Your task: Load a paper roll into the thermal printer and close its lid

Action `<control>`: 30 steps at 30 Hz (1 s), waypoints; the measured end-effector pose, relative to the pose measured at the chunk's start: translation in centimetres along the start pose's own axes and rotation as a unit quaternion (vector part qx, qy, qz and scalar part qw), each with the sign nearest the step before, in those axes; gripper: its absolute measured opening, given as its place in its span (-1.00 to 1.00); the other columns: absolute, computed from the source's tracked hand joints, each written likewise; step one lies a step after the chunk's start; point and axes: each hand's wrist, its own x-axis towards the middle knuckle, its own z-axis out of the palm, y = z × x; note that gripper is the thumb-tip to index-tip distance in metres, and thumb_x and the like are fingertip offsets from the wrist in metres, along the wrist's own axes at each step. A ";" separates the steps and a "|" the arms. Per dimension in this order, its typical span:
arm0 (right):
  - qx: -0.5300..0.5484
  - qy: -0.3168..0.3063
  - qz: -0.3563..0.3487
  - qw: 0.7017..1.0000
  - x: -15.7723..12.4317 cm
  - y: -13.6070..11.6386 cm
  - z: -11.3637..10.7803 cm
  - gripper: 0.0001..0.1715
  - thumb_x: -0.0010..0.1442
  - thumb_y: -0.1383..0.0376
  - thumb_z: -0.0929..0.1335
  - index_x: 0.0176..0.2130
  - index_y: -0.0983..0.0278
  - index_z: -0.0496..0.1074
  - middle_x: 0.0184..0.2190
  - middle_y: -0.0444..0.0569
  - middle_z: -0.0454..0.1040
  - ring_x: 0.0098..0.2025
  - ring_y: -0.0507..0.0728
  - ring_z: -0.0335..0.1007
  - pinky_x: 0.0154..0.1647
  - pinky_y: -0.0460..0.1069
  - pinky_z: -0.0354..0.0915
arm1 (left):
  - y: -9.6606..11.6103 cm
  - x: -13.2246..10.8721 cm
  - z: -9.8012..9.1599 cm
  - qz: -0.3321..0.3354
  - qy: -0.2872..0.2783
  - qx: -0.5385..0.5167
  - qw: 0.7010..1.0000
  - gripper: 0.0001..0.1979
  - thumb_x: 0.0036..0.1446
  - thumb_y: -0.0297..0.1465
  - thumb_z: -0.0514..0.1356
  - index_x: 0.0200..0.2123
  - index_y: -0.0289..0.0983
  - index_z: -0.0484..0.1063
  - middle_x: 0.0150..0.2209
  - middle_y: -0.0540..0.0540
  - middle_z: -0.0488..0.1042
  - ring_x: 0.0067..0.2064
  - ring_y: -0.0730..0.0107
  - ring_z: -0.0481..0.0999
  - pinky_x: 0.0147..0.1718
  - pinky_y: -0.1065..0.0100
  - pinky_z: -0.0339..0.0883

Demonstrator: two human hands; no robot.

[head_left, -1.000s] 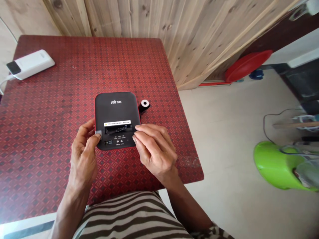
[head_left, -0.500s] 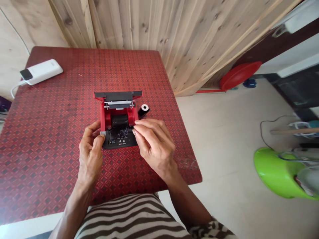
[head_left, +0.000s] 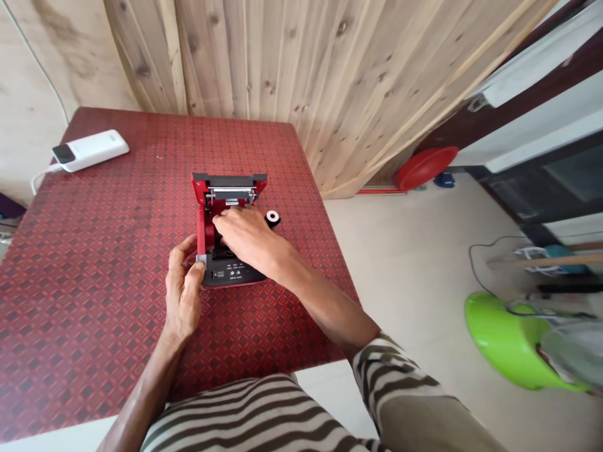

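A small red and black label printer (head_left: 235, 276) stands on the table with its lid (head_left: 230, 182) raised. My left hand (head_left: 183, 285) grips the printer's left front corner, thumb on top and fingers along the side. Down in the open compartment, my right hand (head_left: 249, 235) has its fingers bent over the black roll (head_left: 217, 242), which it mostly covers. Its fingertips are partly hidden, and I cannot make out what they grip. Just right of the printer stands a second black roll with a white end (head_left: 272, 217).
A white power bank (head_left: 97, 150) with a cable lies at the back left of the red patterned table (head_left: 117, 263). Behind is a plank wall (head_left: 264, 63). On the floor to the right are a green plastic stool (head_left: 499, 339) and a red basin (head_left: 426, 168).
My right hand has moved from the printer's right front edge up and left into the compartment, over the roll. My left hand keeps its hold. The whole view has shifted slightly.
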 end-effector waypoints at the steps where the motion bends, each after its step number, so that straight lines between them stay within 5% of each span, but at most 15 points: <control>1: 0.000 -0.007 -0.003 1.000 0.0 0.1 -0.2 -0.59 0.53 0.51 0.24 0.09 0.38 0.64 0.06 0.23 0.72 0.12 0.31 0.69 0.14 0.15 0.54 | 0.0 0.0 0.0 0.002 -0.002 -0.002 1.000 -0.44 0.36 -0.08 0.18 0.28 -0.28 0.49 0.15 -0.23 0.63 0.08 0.08 0.60 0.09 0.08 0.49; 6: 0.043 0.038 -0.004 0.998 -1.0 0.6 -0.1 -0.67 0.51 0.45 0.33 0.16 0.40 0.58 0.10 0.23 0.70 0.16 0.33 0.65 0.13 0.16 0.52 | -0.1 0.0 0.1 0.004 -0.004 -0.004 1.000 -0.45 0.39 -0.09 0.18 0.28 -0.29 0.48 0.19 -0.26 0.60 0.10 0.10 0.57 0.10 0.10 0.48; 11: 0.124 0.177 -0.008 0.976 -4.4 0.7 0.3 -0.84 0.43 0.41 0.45 0.01 0.31 0.60 -0.02 0.12 0.72 0.09 0.26 0.62 0.12 0.12 0.49 | 0.0 0.1 0.0 -0.006 -0.008 -0.004 1.000 -0.44 0.38 -0.08 0.18 0.29 -0.27 0.47 0.15 -0.24 0.60 0.05 0.13 0.58 0.05 0.12 0.50; 17: 0.397 0.365 0.032 0.842 -10.8 3.7 2.4 -0.66 0.27 0.28 0.61 0.02 0.15 0.60 -0.11 -0.14 0.71 -0.18 0.10 0.61 -0.10 0.03 0.50 | 0.3 0.1 -0.4 -0.022 -0.013 -0.003 1.000 -0.42 0.37 -0.09 0.20 0.30 -0.29 0.48 0.11 -0.22 0.65 0.04 0.10 0.62 0.02 0.13 0.54; 21: 0.525 0.384 0.143 0.746 -12.9 5.2 7.5 -0.64 0.26 0.17 0.60 0.02 0.11 0.58 -0.11 -0.14 0.67 -0.18 0.09 0.59 -0.12 0.02 0.50 | 0.0 0.2 -0.5 -0.020 -0.008 0.007 1.000 -0.46 0.36 -0.16 0.21 0.30 -0.27 0.51 0.09 -0.19 0.65 0.08 0.09 0.62 0.07 0.13 0.53; 23: 0.550 0.381 0.181 0.721 -12.7 5.3 10.5 -0.64 0.24 0.17 0.60 0.00 0.11 0.57 -0.11 -0.14 0.66 -0.17 0.09 0.61 -0.09 0.03 0.51 | -0.2 0.3 -0.4 -0.022 -0.004 -0.001 1.000 -0.47 0.36 -0.17 0.22 0.31 -0.27 0.51 0.09 -0.21 0.65 0.10 0.07 0.61 0.09 0.13 0.52; 27: 0.567 0.343 0.179 0.727 -11.0 4.4 14.7 -0.71 0.22 0.22 0.53 -0.05 0.13 0.55 -0.13 -0.11 0.69 -0.16 0.12 0.66 -0.02 0.09 0.56 | -0.6 0.5 -0.5 -0.014 0.000 -0.010 1.000 -0.47 0.36 -0.17 0.24 0.30 -0.27 0.52 0.09 -0.22 0.64 0.08 0.09 0.60 0.04 0.16 0.51; 30: 0.570 0.324 0.161 0.738 -10.2 3.8 15.5 -0.73 0.22 0.22 0.51 -0.06 0.14 0.55 -0.09 -0.07 0.72 -0.10 0.17 0.70 0.06 0.14 0.59 | -0.8 0.5 -0.6 -0.012 -0.002 -0.004 1.000 -0.47 0.36 -0.18 0.23 0.30 -0.27 0.54 0.09 -0.22 0.64 0.05 0.11 0.59 -0.02 0.19 0.49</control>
